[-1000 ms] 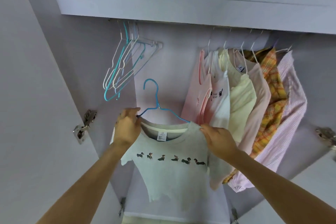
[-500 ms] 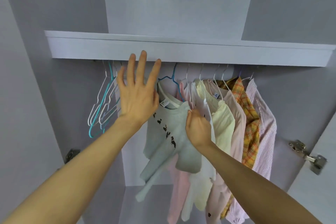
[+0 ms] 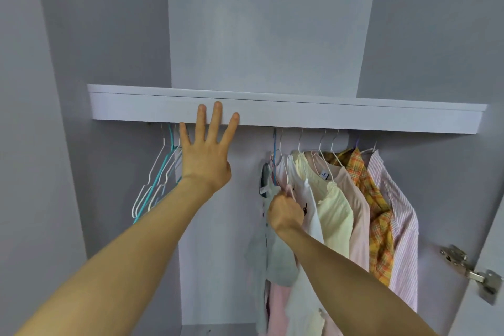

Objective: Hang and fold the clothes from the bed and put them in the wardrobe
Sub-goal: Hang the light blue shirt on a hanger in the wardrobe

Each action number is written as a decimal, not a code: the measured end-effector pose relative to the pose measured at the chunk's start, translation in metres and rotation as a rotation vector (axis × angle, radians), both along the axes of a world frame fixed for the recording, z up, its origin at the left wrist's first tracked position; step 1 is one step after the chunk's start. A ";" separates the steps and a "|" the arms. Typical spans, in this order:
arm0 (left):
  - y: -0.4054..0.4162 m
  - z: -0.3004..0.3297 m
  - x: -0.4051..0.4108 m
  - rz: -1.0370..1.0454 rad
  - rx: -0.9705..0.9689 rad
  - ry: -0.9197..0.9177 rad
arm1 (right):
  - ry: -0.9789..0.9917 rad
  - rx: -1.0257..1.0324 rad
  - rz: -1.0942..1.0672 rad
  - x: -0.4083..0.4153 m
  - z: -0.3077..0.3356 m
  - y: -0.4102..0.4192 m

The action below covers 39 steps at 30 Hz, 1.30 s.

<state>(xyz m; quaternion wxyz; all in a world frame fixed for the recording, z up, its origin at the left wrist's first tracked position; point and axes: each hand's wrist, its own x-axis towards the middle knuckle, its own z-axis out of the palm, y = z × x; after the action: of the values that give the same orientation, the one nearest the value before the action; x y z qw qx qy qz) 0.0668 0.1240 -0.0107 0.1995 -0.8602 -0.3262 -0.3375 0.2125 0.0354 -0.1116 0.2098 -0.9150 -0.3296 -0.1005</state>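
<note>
Inside a pale grey wardrobe (image 3: 272,35), the right hand (image 3: 285,214) pinches the mint T-shirt (image 3: 275,259) hanging edge-on on its blue hanger (image 3: 274,144), leftmost of the row; the left hand (image 3: 206,157), fingers spread, hovers nearer the empty hangers (image 3: 158,180).

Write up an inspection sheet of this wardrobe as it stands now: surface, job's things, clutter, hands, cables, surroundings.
Surface: pale grey wardrobe shelf spans the top, above where the hanger hooks go up.
Job's things: light green T-shirt on a blue wire hanger hangs leftmost in the row of hung clothes; beside it white, yellow, pink, orange plaid and pink striped garments.
Clutter: bunch of empty white and teal wire hangers hangs at left.
Hands: left hand spread flat, fingertips over the shelf edge; right hand grips fabric among the hung clothes.
Cables: nothing seen.
Surroundings: metal door hinge at right.
</note>
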 end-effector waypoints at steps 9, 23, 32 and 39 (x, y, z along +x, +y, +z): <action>-0.006 0.003 0.000 0.050 -0.010 0.044 | -0.083 0.156 0.043 0.002 -0.006 -0.006; 0.005 -0.006 0.009 0.053 0.074 -0.045 | -0.044 0.107 0.071 0.024 0.028 0.020; -0.008 -0.008 0.001 -0.010 -0.006 -0.029 | 0.161 0.199 0.190 -0.003 0.003 -0.005; -0.032 -0.087 -0.025 -0.059 -0.314 0.041 | 0.295 0.192 0.264 -0.034 -0.037 -0.043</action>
<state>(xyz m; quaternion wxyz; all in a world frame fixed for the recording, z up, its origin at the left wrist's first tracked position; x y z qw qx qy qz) 0.0418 0.0920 -0.0981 0.0590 -0.8967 -0.3455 -0.2703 0.1787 -0.0079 -0.1485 0.3534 -0.8444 -0.4014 0.0318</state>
